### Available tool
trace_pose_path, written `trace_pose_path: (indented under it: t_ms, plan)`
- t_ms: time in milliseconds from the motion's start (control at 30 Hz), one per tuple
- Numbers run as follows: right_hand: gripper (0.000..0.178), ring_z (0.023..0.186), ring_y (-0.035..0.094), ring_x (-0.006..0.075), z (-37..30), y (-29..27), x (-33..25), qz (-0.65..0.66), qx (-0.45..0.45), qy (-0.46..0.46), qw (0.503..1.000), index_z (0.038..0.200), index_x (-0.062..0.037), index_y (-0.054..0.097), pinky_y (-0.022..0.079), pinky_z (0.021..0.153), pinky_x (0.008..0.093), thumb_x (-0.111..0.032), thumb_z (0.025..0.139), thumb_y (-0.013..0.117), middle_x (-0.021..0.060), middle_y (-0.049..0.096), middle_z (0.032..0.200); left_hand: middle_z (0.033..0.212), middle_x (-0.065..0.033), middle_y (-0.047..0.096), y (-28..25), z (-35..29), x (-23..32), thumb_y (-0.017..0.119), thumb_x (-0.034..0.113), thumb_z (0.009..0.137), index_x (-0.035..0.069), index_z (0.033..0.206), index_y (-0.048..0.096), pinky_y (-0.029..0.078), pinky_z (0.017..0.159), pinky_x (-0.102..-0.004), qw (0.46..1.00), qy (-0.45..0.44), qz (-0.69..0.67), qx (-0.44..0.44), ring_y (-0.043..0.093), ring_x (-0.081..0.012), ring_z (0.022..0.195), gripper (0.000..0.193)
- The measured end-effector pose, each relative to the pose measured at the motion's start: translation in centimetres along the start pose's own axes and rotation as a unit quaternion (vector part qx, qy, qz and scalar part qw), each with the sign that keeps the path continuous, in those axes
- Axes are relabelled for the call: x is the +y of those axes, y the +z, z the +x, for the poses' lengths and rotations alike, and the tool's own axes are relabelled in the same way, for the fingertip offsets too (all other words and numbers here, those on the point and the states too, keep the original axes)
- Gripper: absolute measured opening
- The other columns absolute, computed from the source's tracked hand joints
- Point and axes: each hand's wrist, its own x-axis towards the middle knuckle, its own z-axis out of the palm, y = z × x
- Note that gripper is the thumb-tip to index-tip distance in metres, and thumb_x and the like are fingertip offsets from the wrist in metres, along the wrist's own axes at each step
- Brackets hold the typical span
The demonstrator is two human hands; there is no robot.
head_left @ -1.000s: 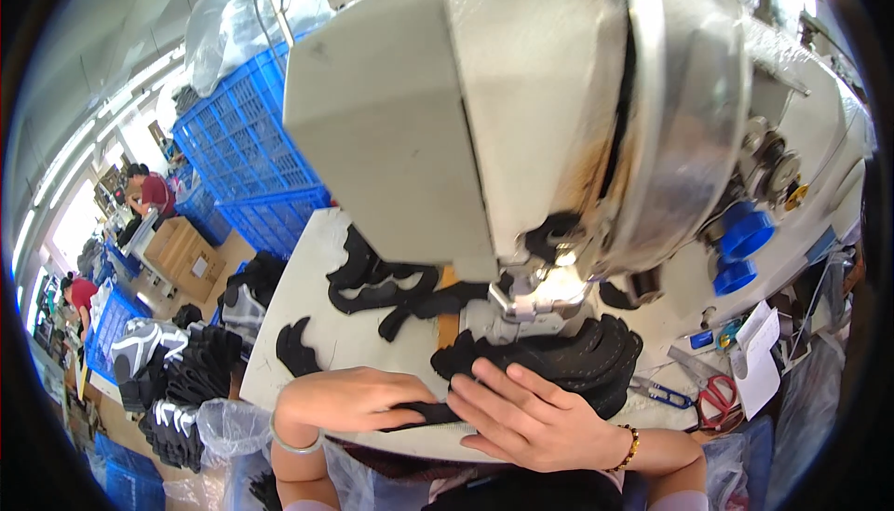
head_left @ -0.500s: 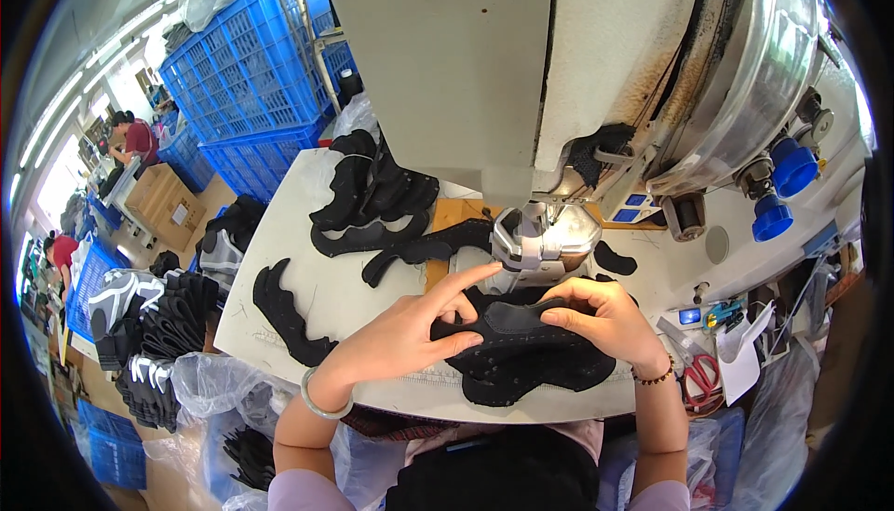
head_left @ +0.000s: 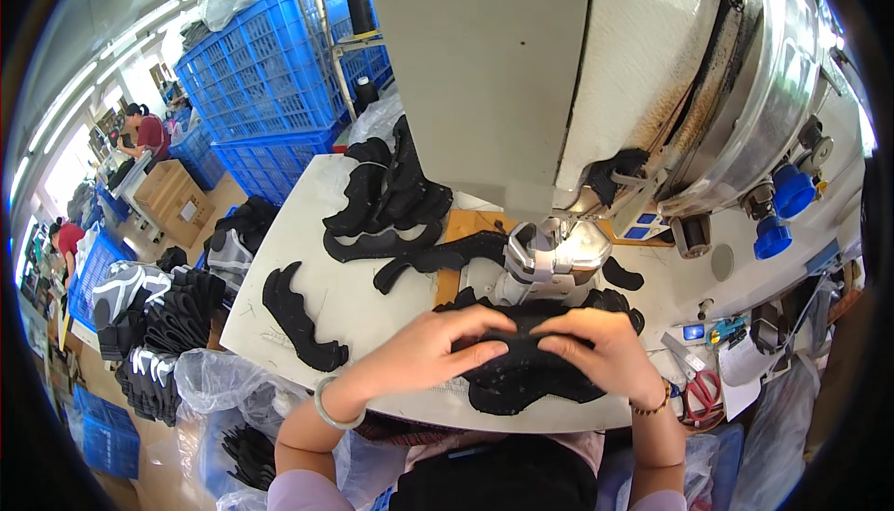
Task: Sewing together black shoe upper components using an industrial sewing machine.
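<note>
A wavy-edged black fabric piece (head_left: pixel 521 388) lies on the white table in front of me, below the metal base of a large sewing machine (head_left: pixel 484 73). My left hand (head_left: pixel 419 353) has thumb and index finger closed on its upper left part. My right hand (head_left: pixel 601 351) pinches the upper right part, thumb and fingers bent over it. The fingertips of both hands nearly meet at the middle. A smaller dark strip seems to lie between them, mostly hidden by my fingers. Further black edging shows behind the right hand.
Curved black pieces (head_left: pixel 303 320) lie on the table at left, with a black pile (head_left: pixel 386 194) behind. Red-handled scissors (head_left: pixel 700 390) rest at right. Blue crates (head_left: pixel 265 64) stand far left, near stacked grey-and-black pieces (head_left: pixel 172 325). Two people sit in the distance.
My left index finger, earlier stretched out, has come down onto the black fabric piece. My right hand has closed over the smaller strip, and the whole view has shifted slightly.
</note>
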Motion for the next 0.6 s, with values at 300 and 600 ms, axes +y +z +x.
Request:
trace_pose_path:
  t_ms: [300, 600]
  plan:
    - [0.017, 0.082, 0.058, 0.0233, -2.5, -2.7, -2.2, -0.178, 0.218, -0.099, 0.955, 0.091, -0.0036, 0.066, 0.046, 0.074, 0.0346, -0.003, 0.075, 0.068, 0.0099, 0.063, 0.084, 0.068, -0.0037, 0.061, -7.5, -4.5, -1.8, 0.062, 0.019, 0.087, 0.007, 0.098, 0.064, 0.041, 0.052, -0.0238, 0.992, -0.034, 0.123, -0.019, 0.051, -0.0075, 0.055, 0.017]
    - [0.015, 0.078, 0.057, 0.0228, -2.8, -6.3, 7.5, -0.233, 0.274, 0.151, 0.921, 0.099, -0.0030, 0.060, 0.044, 0.072, 0.0321, -0.006, 0.084, 0.060, 0.0114, 0.062, 0.092, 0.074, 0.0057, 0.052, -8.2, 1.0, -7.8, 0.066, 0.007, 0.083, 0.011, 0.085, 0.057, 0.041, 0.066, -0.0200, 0.866, -0.086, -0.386, 0.307, 0.050, -0.0038, 0.072, 0.009]
